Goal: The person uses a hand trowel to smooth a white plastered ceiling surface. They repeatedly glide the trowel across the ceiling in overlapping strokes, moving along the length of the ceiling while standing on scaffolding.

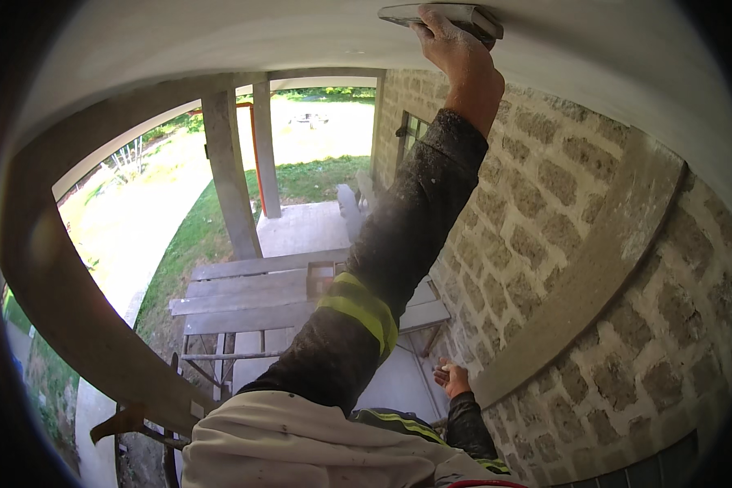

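Note:
My left hand (455, 50) is raised overhead, its fingers closed on a flat plastering trowel (443, 14). The trowel's long face lies against, or very close to, the pale ceiling (301, 37). White dust coats the hand and the dark sleeve (419, 211), which has a yellow-green band. Low on the right, beside the stone wall (537, 211), is my right hand (452, 378). Its fingers are curled in, and whatever they may hold is too small to make out.
A plank platform (252, 297) on a metal frame stands below, with a small box-like thing (320, 279) on it. Concrete posts (229, 171) and a curved beam (65, 325) border the left side. A sloping concrete band (586, 268) crosses the wall. Grass lies outside.

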